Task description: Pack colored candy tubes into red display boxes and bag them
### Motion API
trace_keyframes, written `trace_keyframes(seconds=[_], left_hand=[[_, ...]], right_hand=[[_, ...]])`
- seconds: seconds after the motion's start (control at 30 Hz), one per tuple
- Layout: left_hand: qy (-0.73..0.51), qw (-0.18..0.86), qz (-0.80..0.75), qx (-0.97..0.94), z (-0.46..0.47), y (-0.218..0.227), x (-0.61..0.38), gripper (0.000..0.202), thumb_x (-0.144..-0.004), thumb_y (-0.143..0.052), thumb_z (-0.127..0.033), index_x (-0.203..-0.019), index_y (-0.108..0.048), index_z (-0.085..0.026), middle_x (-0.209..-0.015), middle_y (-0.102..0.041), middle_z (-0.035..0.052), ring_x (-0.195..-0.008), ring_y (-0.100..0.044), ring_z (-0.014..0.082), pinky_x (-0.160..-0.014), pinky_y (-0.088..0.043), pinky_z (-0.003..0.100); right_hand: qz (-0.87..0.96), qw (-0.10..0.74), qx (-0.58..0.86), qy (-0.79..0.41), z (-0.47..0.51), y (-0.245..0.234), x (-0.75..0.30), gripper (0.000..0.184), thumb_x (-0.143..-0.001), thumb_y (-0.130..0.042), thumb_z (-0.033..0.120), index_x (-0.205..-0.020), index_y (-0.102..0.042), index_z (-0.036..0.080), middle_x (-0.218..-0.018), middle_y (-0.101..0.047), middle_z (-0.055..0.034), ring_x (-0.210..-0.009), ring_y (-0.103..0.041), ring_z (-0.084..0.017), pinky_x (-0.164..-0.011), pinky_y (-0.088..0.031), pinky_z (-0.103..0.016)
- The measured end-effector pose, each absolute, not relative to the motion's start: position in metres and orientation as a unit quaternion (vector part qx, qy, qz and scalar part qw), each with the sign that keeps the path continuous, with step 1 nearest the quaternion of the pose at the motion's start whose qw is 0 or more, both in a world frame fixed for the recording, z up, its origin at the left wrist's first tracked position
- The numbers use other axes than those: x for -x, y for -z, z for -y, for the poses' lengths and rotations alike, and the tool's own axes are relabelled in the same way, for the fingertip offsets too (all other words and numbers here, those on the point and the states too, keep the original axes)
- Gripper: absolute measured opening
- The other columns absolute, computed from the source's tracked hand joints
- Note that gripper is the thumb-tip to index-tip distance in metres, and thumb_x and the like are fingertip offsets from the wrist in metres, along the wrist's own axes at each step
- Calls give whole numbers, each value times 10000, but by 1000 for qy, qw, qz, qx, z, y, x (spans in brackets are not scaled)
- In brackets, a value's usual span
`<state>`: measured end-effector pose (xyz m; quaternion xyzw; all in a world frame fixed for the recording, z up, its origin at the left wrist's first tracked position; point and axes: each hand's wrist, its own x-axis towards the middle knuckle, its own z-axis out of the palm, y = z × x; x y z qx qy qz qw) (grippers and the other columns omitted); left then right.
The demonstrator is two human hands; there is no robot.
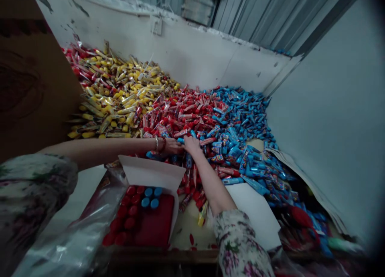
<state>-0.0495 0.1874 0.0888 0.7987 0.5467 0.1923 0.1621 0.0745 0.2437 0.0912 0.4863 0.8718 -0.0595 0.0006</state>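
My left hand (173,146), with bangles at the wrist, reaches over the near edge of the pile, fingers closed and partly hidden. Beside it, almost touching, my right hand (191,144) has its fingers curled round a blue wrapped tube (193,134) that pokes out above them. Another blue end shows between the hands. Red wrapped tubes (192,112) lie right behind them. Below my left forearm stands an open white box (153,170) with a red inside. Red caps (122,212) fill its left side in rows, and several blue caps (152,197) stand at its back.
Yellow wrapped tubes (126,88) are heaped at the back left, blue ones (243,112) at the right. A brown carton (33,76) rises at the left. White card (251,213) lies under my right forearm. Clear plastic (81,229) drapes beside the box. White walls (207,56) enclose the pile.
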Motion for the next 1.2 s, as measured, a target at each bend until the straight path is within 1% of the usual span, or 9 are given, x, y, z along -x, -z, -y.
trace_keyframes(seconds=[0.2, 0.37, 0.43, 0.53, 0.67, 0.77, 0.87, 1.07, 1.2], left_hand=[[-158, 172, -552, -801, -179, -130, 102, 303, -738, -604, -102, -1004, -569, 38, -1035, -634, 40, -809, -508, 40, -728, -372, 121], [-333, 43, -668, -664, -114, -171, 153, 635, -864, -314, -370, -1175, -398, 177, -910, -555, 3, -867, -535, 57, -753, -339, 196], [-422, 60, -687, -589, -70, -173, 158, 618, -890, -309, -351, -1294, -325, 115, -897, -522, -12, -816, -540, 45, -739, -357, 243], [-541, 118, -691, -465, 7, -164, 148, 645, -872, -511, -403, -1426, -303, -146, -790, -498, -69, -587, -489, -3, -620, -414, 190], [-604, 260, -668, -348, 107, -146, 105, 706, -857, -521, -447, -1467, -169, -393, -569, -441, -88, -402, -415, 47, -369, -334, 110], [-576, 389, -665, -275, 152, -130, 65, 763, -810, -550, -508, -1465, -171, -416, -503, -459, -83, -364, -413, 94, -296, -315, 154], [-569, 455, -640, -244, 166, -109, 35, 737, -767, -602, -503, -1421, -298, -353, -634, -561, -51, -428, -484, 105, -376, -414, 211], [-534, 344, -681, -363, 149, -71, 4, 579, -754, -643, -472, -1218, -404, -222, -771, -620, -4, -542, -570, 134, -481, -456, 227], [-482, 243, -727, -424, 141, -56, -8, 443, -831, -561, -421, -1197, -432, -209, -900, -648, 21, -674, -609, 145, -638, -490, 254]], right_hand=[[-814, 20, -575, 77, -218, -98, -126, 322, -853, -537, 300, -1100, -626, 114, -1066, -643, -185, -1011, -613, -301, -817, -459, -370], [-768, -13, -624, 143, -147, -74, -181, 321, -816, -573, 407, -1073, -639, 227, -990, -665, -115, -954, -630, -293, -758, -456, -348], [-771, -29, -615, 164, -123, -56, -191, 361, -812, -590, 358, -1153, -604, 240, -992, -665, -104, -943, -632, -274, -759, -452, -335], [-757, -114, -602, 228, -94, -37, -208, 459, -758, -653, 328, -1197, -569, 224, -961, -677, -76, -899, -630, -243, -749, -458, -313], [-673, -267, -581, 373, -47, -40, -247, 375, -706, -657, 433, -995, -613, 198, -815, -668, -32, -620, -591, -168, -559, -461, -262], [-625, -291, -521, 503, -10, -56, -267, 401, -660, -691, 472, -922, -587, 187, -761, -653, -22, -483, -531, -123, -460, -440, -240], [-625, -268, -467, 565, 15, -59, -252, 392, -672, -696, 444, -936, -584, 177, -702, -641, -11, -487, -549, -126, -474, -451, -235], [-772, -256, -456, 362, 22, -28, -174, 172, -798, -593, 293, -935, -617, 191, -882, -669, -32, -814, -627, -180, -762, -483, -275], [-886, -119, -373, 248, 19, -39, -155, 239, -832, -491, 113, -1044, -575, 185, -1043, -631, -60, -994, -592, -189, -861, -435, -270]])
